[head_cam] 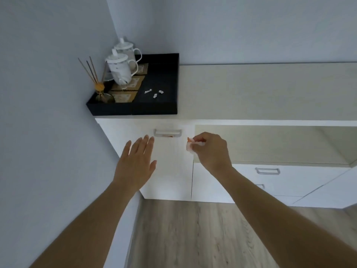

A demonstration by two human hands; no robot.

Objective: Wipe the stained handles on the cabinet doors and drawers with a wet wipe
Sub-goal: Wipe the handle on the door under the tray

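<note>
My left hand (136, 161) lies flat with straight fingers on the white cabinet door (170, 171), just below-left of its pale, red-stained bar handle (167, 132), while right of that handle my right hand (209, 149) pinches a crumpled, reddish-stained white wet wipe (190, 145).

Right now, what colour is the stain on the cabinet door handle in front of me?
Reddish-orange, smeared along the lower edge of the silver-grey handle; the head view shows it.

Bare door face (170, 167) lies between both hands, leaving the stained handle (167, 132) above unobstructed.
</note>
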